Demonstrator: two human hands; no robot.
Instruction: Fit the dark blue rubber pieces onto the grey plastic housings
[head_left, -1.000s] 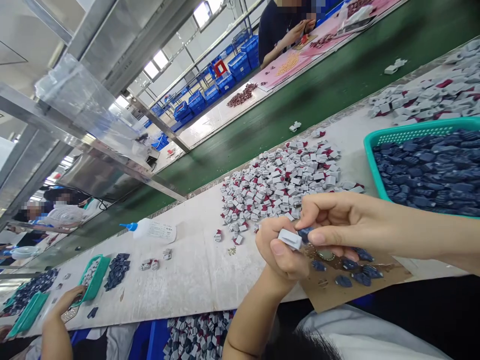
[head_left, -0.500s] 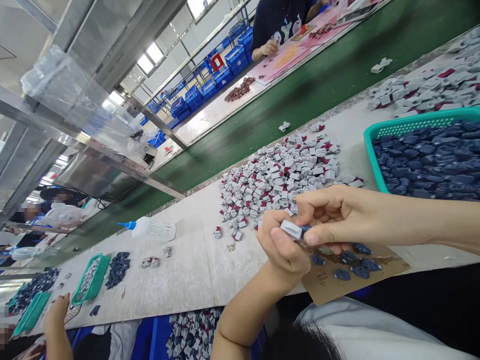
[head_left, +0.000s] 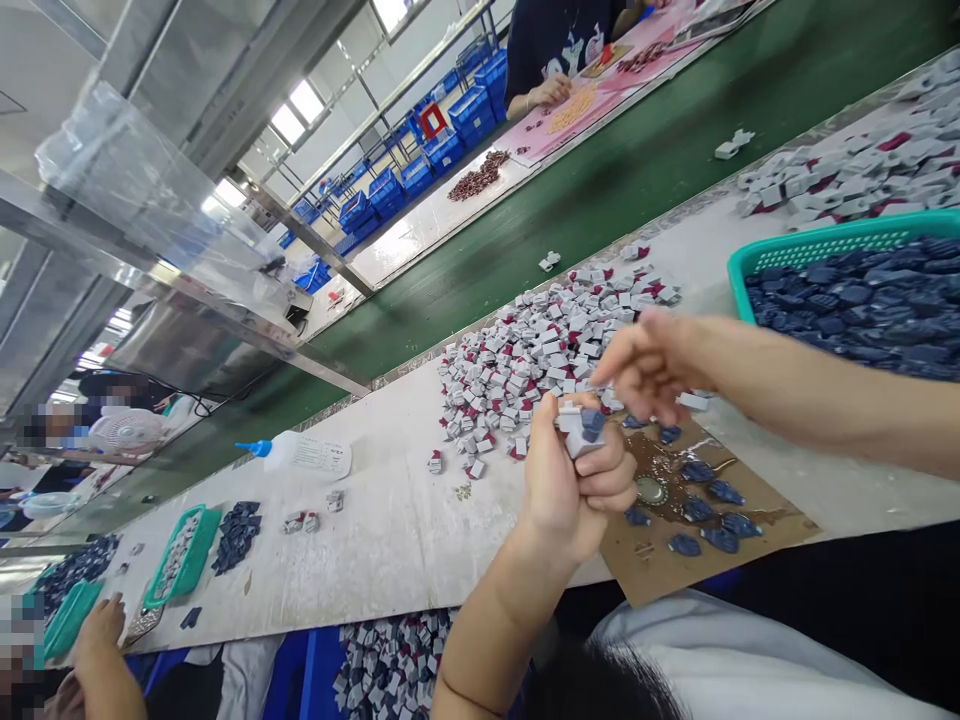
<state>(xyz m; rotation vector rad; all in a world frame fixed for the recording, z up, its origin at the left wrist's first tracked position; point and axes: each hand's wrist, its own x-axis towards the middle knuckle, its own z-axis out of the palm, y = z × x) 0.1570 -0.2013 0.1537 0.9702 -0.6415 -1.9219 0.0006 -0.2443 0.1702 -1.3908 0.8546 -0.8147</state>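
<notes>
My left hand point(head_left: 559, 490) is closed around a small light-grey plastic piece point(head_left: 570, 418), which has a dark blue part showing on its top. To the right and slightly above, my right hand point(head_left: 651, 368) is apart from it, fingers loosely spread and a little blurred, with nothing visible in them. Below my right hand lies a brown cardboard sheet point(head_left: 645, 580) with a wet patch and several dark blue pieces point(head_left: 699, 510) on it. Behind my hands spreads a heap of grey pieces with dark red parts point(head_left: 555, 345).
A green basket point(head_left: 739, 285) of dark blue pieces stands at right. A white bottle with a blue tip point(head_left: 307, 456) lies on the table. Beyond runs a green conveyor belt point(head_left: 480, 270). Co-workers' hands show at far left and top. A blue bin point(head_left: 319, 665) sits below the table edge.
My right hand has let go and moved up, away from my left. My left hand has turned, and the blue part on the grey piece now shows. Small pieces on the belt have shifted left.
</notes>
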